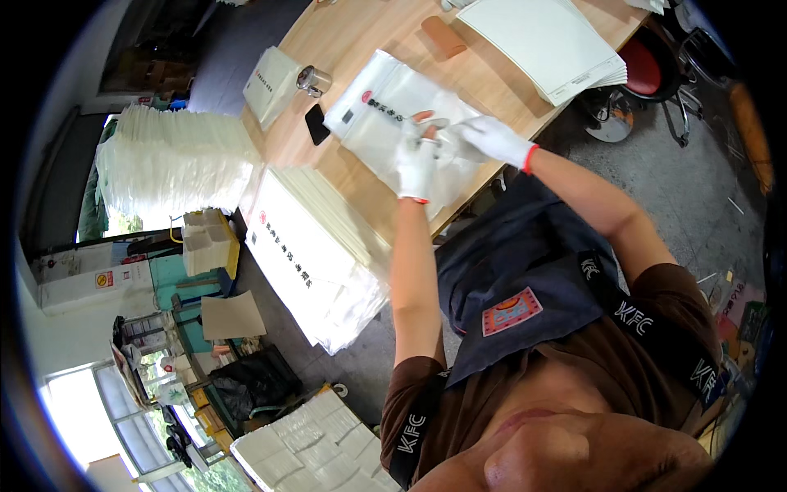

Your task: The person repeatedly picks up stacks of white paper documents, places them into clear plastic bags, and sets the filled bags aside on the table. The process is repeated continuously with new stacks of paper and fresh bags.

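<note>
Both my hands are wearing white gloves and working on the wooden table (pixel 361 33). My left hand (pixel 416 164) is lying palm-down on a clear plastic bag (pixel 385 123) that holds white sheets, fingers curled and pinching the film near its top edge. My right hand (pixel 492 138) is coming in just beside the left, fingers closing on the same bag; the two gloves are touching. The bag is lying flat under both hands.

Just left of my left hand, a stack of white printed envelopes (pixel 316 254) is hanging over the table edge. Just beyond the bag's far-left corner are a black phone (pixel 316 124) and a small glass jar (pixel 314 79). Farther beyond my right hand, a pile of blank white sheets (pixel 545 41) is sitting, with a small brown block (pixel 443 36) to its left.
</note>
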Tool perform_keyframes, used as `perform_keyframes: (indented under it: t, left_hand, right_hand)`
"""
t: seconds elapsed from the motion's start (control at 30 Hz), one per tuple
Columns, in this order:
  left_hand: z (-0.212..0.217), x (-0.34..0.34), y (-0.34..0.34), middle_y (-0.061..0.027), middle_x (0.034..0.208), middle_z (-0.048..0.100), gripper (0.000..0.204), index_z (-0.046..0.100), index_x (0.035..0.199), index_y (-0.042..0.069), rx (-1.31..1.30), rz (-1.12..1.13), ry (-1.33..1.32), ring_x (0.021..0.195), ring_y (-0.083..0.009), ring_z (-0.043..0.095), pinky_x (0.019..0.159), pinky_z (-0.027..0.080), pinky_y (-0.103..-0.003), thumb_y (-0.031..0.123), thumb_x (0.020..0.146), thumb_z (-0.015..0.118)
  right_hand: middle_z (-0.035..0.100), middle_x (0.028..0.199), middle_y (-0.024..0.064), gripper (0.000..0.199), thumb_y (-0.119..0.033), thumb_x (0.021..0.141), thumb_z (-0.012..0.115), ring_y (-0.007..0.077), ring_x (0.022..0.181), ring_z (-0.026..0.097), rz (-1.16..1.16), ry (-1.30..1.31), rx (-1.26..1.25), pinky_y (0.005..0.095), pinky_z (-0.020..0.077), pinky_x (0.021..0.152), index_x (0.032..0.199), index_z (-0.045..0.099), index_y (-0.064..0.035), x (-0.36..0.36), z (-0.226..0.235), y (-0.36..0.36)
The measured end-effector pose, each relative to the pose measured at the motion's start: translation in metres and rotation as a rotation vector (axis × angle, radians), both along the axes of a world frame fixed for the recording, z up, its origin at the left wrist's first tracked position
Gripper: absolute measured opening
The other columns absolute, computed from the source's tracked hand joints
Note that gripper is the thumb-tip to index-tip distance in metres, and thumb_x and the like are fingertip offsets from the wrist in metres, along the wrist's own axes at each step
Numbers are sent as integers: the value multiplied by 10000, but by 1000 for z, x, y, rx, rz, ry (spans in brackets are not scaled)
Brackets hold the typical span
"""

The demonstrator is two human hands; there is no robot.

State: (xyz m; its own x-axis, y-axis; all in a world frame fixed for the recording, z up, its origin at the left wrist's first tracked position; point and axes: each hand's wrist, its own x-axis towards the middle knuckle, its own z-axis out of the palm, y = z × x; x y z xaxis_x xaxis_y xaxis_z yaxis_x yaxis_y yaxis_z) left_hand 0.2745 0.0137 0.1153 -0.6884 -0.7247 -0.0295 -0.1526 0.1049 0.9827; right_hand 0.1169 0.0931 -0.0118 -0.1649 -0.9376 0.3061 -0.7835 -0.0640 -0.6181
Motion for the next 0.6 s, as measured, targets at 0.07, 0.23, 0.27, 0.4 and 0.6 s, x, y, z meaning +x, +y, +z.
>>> perform_keyframes:
  t: [0.07,0.23,0.27,0.4,0.6]
  left_hand:
    - [7,-17,45,-70,912,663,206,595,1096,46,-399,40,-82,657,-118,558,641,462,-262,56,897,539]
    - [28,-10,153,-197,795,605,115,591,876,82,-876,-382,-77,705,-343,621,655,497,-419,81,762,608]
    - [22,-16,155,-203,816,618,136,612,918,99,-834,-407,-201,719,-348,630,662,496,-437,92,783,597]
    - [-44,-9,79,-172,917,630,237,605,1090,122,-834,-68,-284,780,-366,622,677,487,-457,151,861,550]
    - [-58,13,19,-126,1046,658,213,614,1106,139,-798,133,-426,883,-343,629,730,496,-410,158,904,548]
  right_hand:
    - [655,998,166,292,-232,851,579,279,888,628,-114,-307,-3,390,499,765,1106,631,-99,24,4,-16]
    - [657,1026,135,266,-193,850,570,278,903,628,119,-132,73,383,503,779,1103,636,-140,37,1,14]
    - [657,1031,128,264,-185,850,568,278,905,628,167,-60,92,382,504,782,1102,637,-148,30,-3,21]
    - [659,1054,103,264,-154,849,561,277,917,627,311,155,255,377,506,793,1099,641,-181,10,-1,42]
    - [517,1248,119,404,-192,784,613,298,1105,529,-350,601,-56,398,470,887,1176,537,-130,-99,29,110]
